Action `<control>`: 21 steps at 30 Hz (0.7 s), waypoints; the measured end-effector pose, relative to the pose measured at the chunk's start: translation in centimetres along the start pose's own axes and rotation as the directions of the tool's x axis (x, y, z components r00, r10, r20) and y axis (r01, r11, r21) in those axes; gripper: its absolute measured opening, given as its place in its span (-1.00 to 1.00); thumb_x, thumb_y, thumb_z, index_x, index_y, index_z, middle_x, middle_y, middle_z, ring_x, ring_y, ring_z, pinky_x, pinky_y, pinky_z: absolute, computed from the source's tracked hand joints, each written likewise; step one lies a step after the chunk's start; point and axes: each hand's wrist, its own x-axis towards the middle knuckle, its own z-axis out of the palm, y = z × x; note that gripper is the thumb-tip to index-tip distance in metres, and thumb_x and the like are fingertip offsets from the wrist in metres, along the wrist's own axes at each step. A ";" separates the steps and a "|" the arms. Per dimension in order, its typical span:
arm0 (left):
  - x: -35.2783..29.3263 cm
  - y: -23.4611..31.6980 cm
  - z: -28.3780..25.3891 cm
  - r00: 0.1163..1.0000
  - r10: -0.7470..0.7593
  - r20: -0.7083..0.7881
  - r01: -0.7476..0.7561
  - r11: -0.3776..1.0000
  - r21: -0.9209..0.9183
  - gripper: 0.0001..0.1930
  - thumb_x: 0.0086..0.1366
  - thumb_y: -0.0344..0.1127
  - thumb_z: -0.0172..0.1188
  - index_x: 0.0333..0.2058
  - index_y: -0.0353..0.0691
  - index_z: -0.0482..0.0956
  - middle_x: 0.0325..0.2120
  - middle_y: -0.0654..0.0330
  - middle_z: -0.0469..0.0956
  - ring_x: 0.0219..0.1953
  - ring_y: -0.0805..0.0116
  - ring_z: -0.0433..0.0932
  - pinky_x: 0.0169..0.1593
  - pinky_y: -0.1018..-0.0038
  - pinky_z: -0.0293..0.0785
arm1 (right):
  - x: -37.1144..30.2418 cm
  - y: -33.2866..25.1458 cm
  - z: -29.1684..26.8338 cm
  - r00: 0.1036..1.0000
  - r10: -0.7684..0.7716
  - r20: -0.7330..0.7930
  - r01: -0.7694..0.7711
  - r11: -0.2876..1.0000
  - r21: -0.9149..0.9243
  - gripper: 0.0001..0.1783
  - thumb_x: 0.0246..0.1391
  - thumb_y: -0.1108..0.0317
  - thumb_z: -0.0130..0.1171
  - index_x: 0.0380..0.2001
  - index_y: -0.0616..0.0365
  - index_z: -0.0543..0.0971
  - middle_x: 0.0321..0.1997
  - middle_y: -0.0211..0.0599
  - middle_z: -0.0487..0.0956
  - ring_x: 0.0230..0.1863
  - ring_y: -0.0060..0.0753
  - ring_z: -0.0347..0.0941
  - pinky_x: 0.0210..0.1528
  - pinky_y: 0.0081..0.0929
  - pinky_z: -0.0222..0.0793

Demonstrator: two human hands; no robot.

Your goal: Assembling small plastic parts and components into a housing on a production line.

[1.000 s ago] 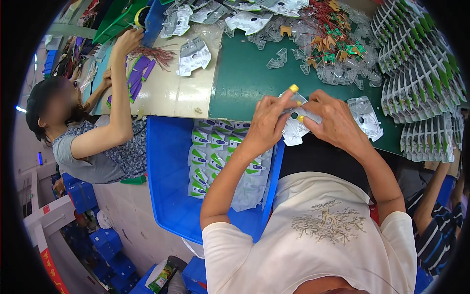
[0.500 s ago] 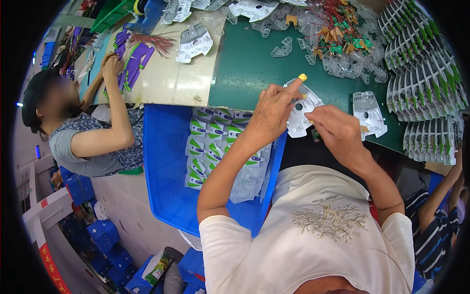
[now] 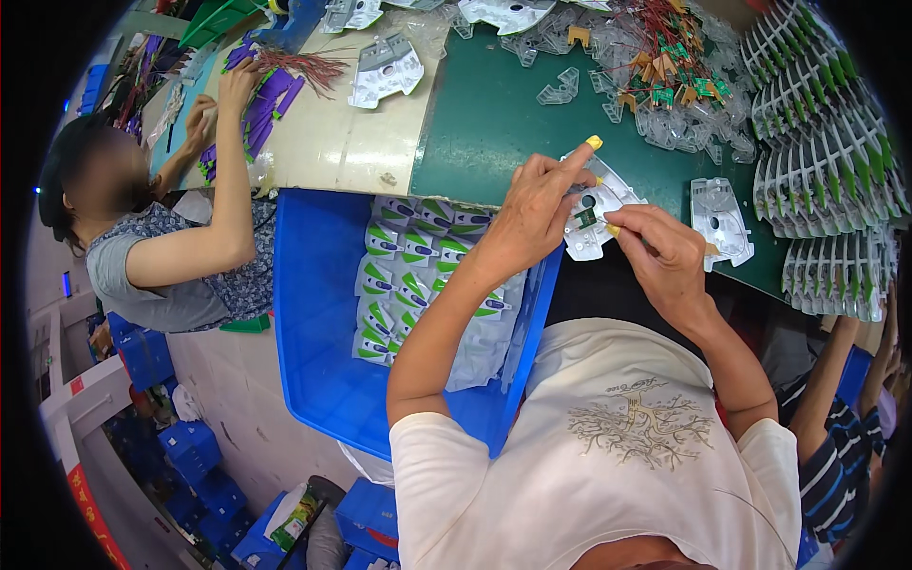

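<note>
Left hand (image 3: 534, 211): fingers curled around the left edge of a clear moulded plastic piece (image 3: 597, 207), index finger stretched out over its far edge, yellow cap on the fingertip. Piece held just above the near edge of the green tabletop (image 3: 484, 123), in front of the torso.

Right hand (image 3: 665, 256): closed in a narrow pinch, thumb and forefinger pressed together at the right side of the same plastic piece, near a small green component (image 3: 589, 218) seated in it. Whether a tool sits in the pinch cannot be told.

Second clear plastic piece (image 3: 722, 217) lying flat on the tabletop, just right of the right hand, untouched.

Far right: rows of stacked clear pieces with green inserts (image 3: 817, 123), well apart from both hands. Far centre: loose heap of small clear parts, red wires and green and orange components (image 3: 665, 66).

Near left, below the tabletop edge: blue bin (image 3: 313, 361) holding finished white-and-green packs (image 3: 408, 275), under the left forearm.

Far left: another person's hand (image 3: 237, 90) resting on purple parts (image 3: 266, 100) beside a bundle of red wires on a pale tabletop section.
</note>
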 end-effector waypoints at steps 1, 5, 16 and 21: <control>0.0 -0.1 0.0 1.000 0.013 0.002 -0.013 1.000 0.002 -0.31 0.25 -0.59 0.10 0.36 -0.19 0.19 -0.13 0.18 0.63 -0.18 0.17 0.40 0.07 0.29 0.33 | -0.2 0.2 0.3 1.000 0.000 0.001 0.000 1.000 -0.002 -0.79 -0.03 0.66 0.24 -0.28 0.25 0.66 -0.27 -0.15 0.66 -0.31 -0.21 0.64 -0.31 -0.42 0.55; -0.1 -0.7 -0.2 1.000 0.004 0.014 -0.003 0.999 -0.033 -0.36 0.29 -0.58 0.05 0.36 -0.20 0.19 -0.13 0.18 0.64 -0.19 0.17 0.39 0.08 0.30 0.32 | -0.8 1.0 1.1 0.989 -0.146 0.016 0.147 0.987 -0.059 -0.75 -0.05 0.64 0.26 -0.24 0.22 0.65 -0.34 -0.21 0.64 -0.41 -0.33 0.59 -0.38 -0.46 0.50; 0.6 -0.4 0.0 0.997 -0.050 0.056 0.055 0.993 -0.101 -0.45 0.34 -0.56 -0.01 0.31 -0.24 0.27 -0.15 0.18 0.65 -0.16 0.19 0.43 -0.01 0.39 0.39 | -2.0 2.6 -0.4 0.970 0.243 0.009 -0.244 0.969 0.028 -0.77 0.12 0.57 0.11 -0.14 0.19 0.42 -0.61 -0.16 0.48 -0.63 -0.19 0.47 -0.55 -0.28 0.32; -0.3 0.6 -1.6 0.990 -0.046 -0.134 0.031 0.994 -0.109 -0.65 0.23 -0.63 0.13 0.01 -0.34 0.57 -0.18 0.04 0.64 -0.15 0.12 0.54 -0.04 0.35 0.45 | -2.3 1.8 -1.2 0.965 0.256 -0.058 -0.243 0.956 0.162 -0.79 0.07 0.60 0.11 -0.20 0.20 0.45 -0.65 -0.22 0.41 -0.64 -0.32 0.41 -0.54 -0.37 0.30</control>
